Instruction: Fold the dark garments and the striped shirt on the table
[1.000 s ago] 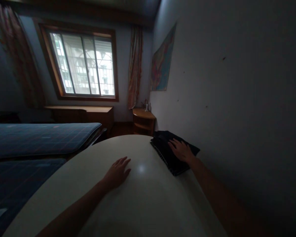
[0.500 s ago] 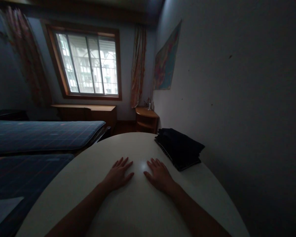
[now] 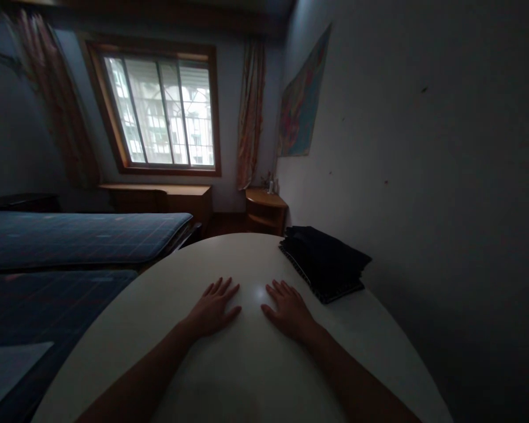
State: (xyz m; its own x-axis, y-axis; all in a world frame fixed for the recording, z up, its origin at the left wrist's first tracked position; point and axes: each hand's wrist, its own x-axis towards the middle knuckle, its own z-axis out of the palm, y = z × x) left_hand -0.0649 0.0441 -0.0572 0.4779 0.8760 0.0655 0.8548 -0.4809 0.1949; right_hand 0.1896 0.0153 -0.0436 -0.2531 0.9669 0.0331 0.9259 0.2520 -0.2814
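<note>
On the far right part of a round white table (image 3: 242, 370) lies a folded stack of dark cloth (image 3: 326, 261), apparently denim, its near-left border marked by pale stitching and its wallward side appearing to reach past the rim. Judged by its look, the cloth is soft, pliable and not fragile, of moderate weight, and liable to unfold if lifted by one layer; the thick folded border, taken with every layer together, offers the surest hold. The right hand (image 3: 288, 311), nearest the stack but apart from it, lies palm down with fingers slightly spread, holding nothing. The left hand (image 3: 214, 308) mirrors it, fingers apart and grasping nothing. Beyond stand a wooden corner shelf (image 3: 264, 198) and, to the left, a plaid mattress (image 3: 79, 235).
</note>
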